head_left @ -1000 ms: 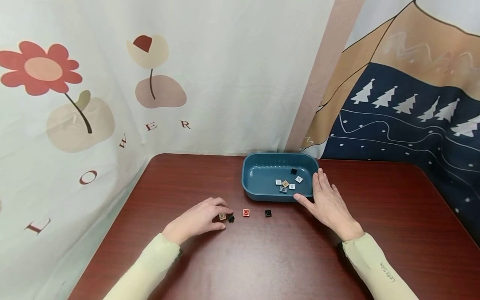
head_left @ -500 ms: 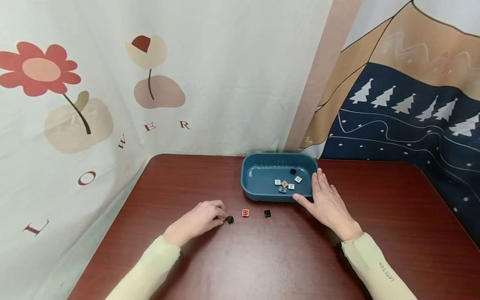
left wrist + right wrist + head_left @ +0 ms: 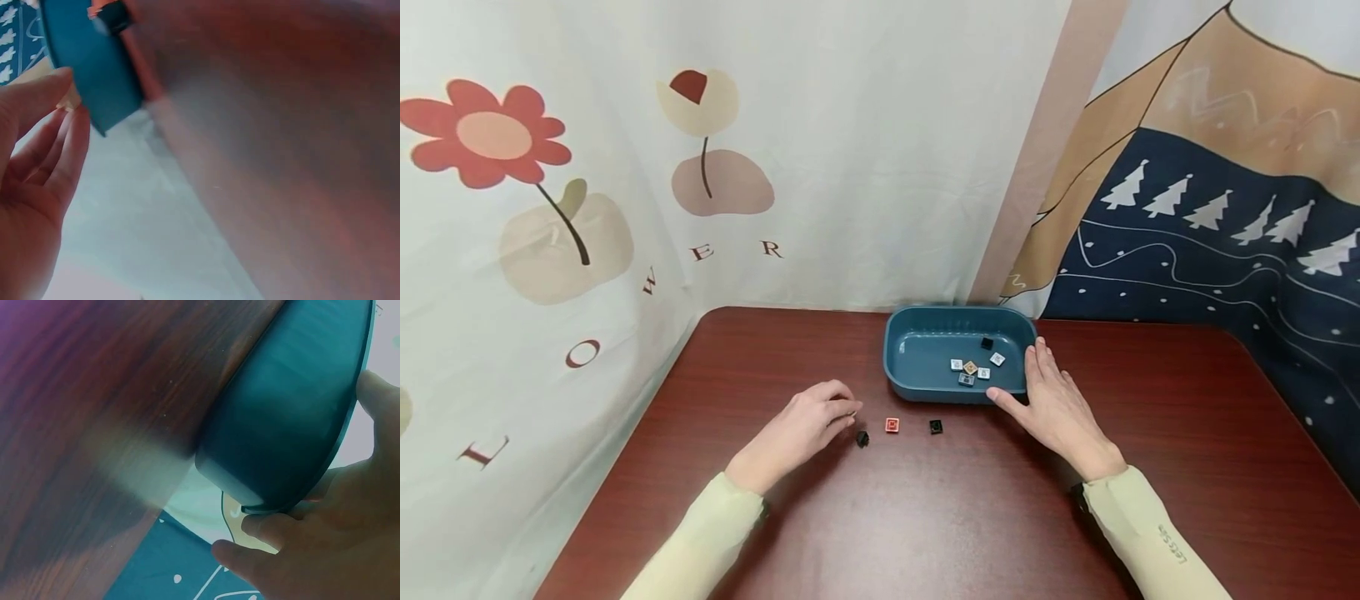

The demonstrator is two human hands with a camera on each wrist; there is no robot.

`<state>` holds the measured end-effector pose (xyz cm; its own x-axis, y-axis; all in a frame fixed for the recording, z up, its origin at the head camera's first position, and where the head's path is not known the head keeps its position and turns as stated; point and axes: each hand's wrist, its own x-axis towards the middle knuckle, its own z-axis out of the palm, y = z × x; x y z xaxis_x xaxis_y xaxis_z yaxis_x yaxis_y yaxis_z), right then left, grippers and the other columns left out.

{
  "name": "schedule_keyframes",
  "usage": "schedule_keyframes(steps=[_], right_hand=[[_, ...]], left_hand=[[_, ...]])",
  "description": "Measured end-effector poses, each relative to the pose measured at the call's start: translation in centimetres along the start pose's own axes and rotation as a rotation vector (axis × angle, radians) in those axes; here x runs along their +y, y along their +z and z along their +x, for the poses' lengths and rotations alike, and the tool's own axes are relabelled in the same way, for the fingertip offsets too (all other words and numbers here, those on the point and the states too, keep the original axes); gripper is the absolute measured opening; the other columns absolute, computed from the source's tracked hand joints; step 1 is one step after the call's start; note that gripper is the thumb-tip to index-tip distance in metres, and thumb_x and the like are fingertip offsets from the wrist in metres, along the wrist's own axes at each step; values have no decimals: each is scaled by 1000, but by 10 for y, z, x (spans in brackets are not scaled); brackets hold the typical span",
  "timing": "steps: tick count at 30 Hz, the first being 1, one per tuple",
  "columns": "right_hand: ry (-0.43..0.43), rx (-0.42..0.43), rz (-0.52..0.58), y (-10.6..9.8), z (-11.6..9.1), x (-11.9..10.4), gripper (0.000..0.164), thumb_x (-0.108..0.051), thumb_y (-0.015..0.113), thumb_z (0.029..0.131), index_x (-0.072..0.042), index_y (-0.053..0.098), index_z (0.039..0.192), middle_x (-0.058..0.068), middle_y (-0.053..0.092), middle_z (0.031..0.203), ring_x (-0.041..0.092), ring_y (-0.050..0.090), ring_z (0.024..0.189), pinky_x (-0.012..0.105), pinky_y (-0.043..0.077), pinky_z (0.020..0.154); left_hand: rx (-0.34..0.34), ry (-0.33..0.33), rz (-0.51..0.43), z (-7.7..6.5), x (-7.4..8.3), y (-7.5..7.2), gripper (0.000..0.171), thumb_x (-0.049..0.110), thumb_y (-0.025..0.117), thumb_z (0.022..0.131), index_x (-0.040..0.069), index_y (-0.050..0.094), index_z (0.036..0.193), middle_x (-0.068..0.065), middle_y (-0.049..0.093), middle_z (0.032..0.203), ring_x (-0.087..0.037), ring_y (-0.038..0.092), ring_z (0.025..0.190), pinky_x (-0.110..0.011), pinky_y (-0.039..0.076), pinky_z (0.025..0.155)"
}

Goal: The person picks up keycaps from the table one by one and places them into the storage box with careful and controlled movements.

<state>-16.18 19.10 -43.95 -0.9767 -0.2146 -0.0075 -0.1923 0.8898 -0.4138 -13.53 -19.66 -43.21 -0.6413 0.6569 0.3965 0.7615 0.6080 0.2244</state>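
My left hand [image 3: 802, 422] pinches a small tan keycap [image 3: 70, 100] between thumb and fingertips, raised over the table; in the head view the fingers mostly hide it. Just below those fingers a black keycap [image 3: 862, 438] lies tipped on the table. To its right are a red keycap [image 3: 892, 426] and another black keycap [image 3: 936, 427]. My right hand [image 3: 1063, 408] rests against the near right corner of a blue tray [image 3: 917, 393], thumb at the front rim and straight fingers along the right side. Inside the tray lie several white, tan, grey and black keycaps.
The dark red-brown wooden table [image 3: 880, 517] carries everything. Behind it and to the left hangs a white curtain [image 3: 865, 167] with flowers and letters. At the back right is a dark blue cloth [image 3: 1187, 258] with white trees.
My left hand closes thumb and fingers on the tan keycap beside the black one and lifts it off the table, slightly up and away. My right hand stays at the tray.
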Motion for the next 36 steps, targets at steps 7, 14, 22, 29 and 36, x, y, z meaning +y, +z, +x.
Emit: schedule_keyframes(steps=[7, 14, 22, 29, 36], right_hand=[[3, -5, 18, 0, -1, 0, 117, -77, 49, 94, 13, 13, 160, 30, 1, 169, 48, 10, 155, 68, 18, 118], [16, -10, 32, -1, -2, 0, 117, -77, 48, 95, 12, 11, 160, 29, -1, 170, 48, 9, 155, 68, 17, 118], [9, -3, 46, 1, -1, 0, 117, -77, 48, 95, 13, 11, 160, 29, 0, 170, 47, 8, 156, 67, 17, 118], [21, -16, 59, 1, -1, -1, 118, -77, 49, 95, 13, 9, 160, 28, -3, 170, 48, 6, 156, 68, 15, 118], [26, -19, 62, 1, 0, -1, 118, -78, 48, 94, 12, 9, 160, 27, -3, 170, 48, 5, 156, 69, 16, 118]], left_hand=[[149, -10, 18, 27, 15, -7, 30, 2, 81, 89, 4, 78, 119, -3, 67, 109, -17, 63, 97, -27, 55, 83], [251, -23, -18, 64, 28, -1, 26, 2, 82, 88, 6, 78, 113, -4, 71, 110, -19, 66, 101, -31, 56, 88], [245, -50, -38, 98, 30, 13, 22, 8, 80, 91, 6, 79, 113, -6, 67, 114, -16, 67, 100, -25, 56, 82], [189, -121, -52, 116, 25, 27, 20, 10, 79, 93, 6, 79, 112, -6, 68, 111, -16, 66, 96, -25, 54, 81], [51, -148, 23, 131, 17, 46, 18, 8, 77, 94, 2, 78, 111, -9, 66, 108, -20, 66, 95, -26, 56, 81]])
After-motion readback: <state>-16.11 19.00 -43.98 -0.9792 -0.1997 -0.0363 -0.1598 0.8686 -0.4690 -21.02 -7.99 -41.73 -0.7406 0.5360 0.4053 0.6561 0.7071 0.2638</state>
